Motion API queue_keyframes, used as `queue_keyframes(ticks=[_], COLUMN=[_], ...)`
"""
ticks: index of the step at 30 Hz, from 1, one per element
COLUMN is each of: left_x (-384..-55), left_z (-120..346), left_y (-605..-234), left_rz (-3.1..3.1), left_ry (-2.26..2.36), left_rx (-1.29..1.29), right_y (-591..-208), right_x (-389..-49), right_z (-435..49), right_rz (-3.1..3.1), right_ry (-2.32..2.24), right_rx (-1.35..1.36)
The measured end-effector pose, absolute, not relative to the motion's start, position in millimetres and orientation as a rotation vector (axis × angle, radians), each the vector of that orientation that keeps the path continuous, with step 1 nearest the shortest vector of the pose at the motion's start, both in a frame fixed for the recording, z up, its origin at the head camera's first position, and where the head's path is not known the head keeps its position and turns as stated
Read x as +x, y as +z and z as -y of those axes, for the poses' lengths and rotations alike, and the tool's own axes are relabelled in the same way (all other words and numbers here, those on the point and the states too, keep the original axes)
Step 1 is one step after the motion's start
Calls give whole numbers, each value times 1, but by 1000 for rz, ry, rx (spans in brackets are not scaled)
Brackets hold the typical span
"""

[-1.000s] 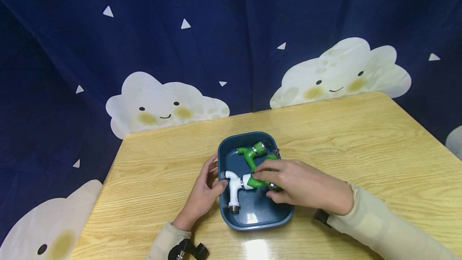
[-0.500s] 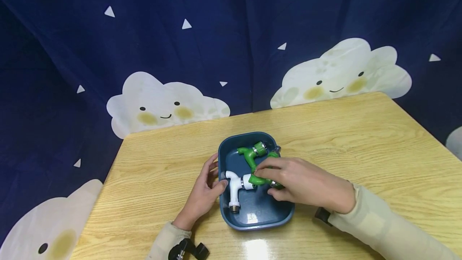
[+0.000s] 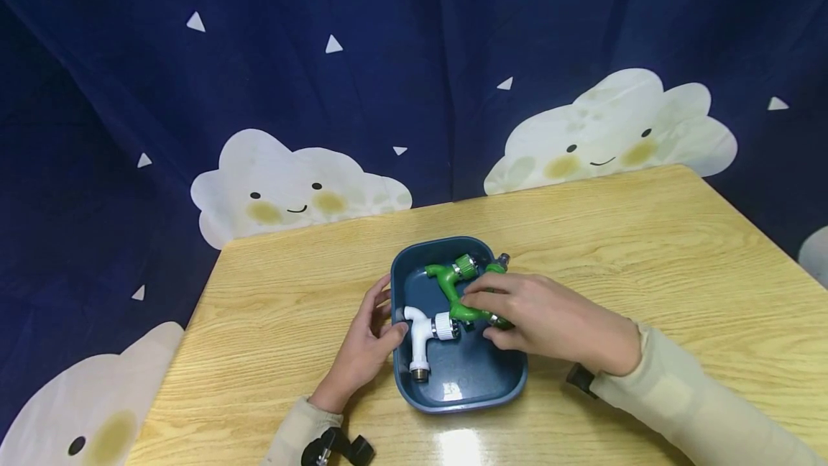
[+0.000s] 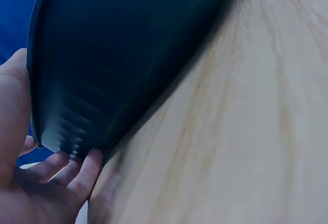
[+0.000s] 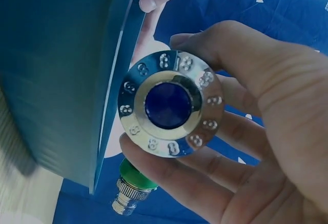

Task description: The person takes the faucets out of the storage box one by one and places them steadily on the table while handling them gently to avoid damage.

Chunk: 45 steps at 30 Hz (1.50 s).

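My right hand grips a green tap over the right side of a dark blue plastic bin. The tap's threaded metal end reaches past the bin's right rim. In the right wrist view, the round chrome face of its knob, with a blue centre, faces the camera. My left hand holds the bin's left wall, thumb over the rim and fingertips against the outside. Inside the bin lie a white tap and another green tap, partly overlapped by the held one.
The bin stands on a light wooden table. Behind the table hangs a dark blue curtain with smiling clouds and small white triangles. Black camera mounts sit at both wrists.
My right hand has shifted slightly up and to the right with the green tap, whose spout has moved off the white tap's knob. The left hand and bin stay put.
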State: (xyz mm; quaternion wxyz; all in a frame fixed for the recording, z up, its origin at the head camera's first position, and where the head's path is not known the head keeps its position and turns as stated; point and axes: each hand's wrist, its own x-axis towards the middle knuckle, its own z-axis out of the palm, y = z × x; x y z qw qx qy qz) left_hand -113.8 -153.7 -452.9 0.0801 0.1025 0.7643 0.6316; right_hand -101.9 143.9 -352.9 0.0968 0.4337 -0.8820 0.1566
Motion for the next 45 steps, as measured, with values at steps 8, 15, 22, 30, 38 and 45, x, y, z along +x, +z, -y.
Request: queue_keyframes(ticks=[8,15,22,30,38,45], left_x=[-114,-114,-114,-114,-114,-114], left_z=[154,153,155,156,155,154], left_y=[-452,-453,-453,-453,-452,-453], left_rz=[-2273,-2265,-2267,-2283,-2284,-2285], left_ry=[1895,1898,1894,1893,1884,1881], left_rx=[310,314,313,345,337,340], right_y=[-353,-353,-352,-350,-351,-351], right_x=[-104,-104,-104,-108,-109,-109], right_z=[-145,-146,-146,-147,-149,-151], right_rz=[2624,2639,2652,2620,2618,2622], right_ry=[460,457,446,425,408,414], right_rx=[1266,1243,1229,1230,1206,1184])
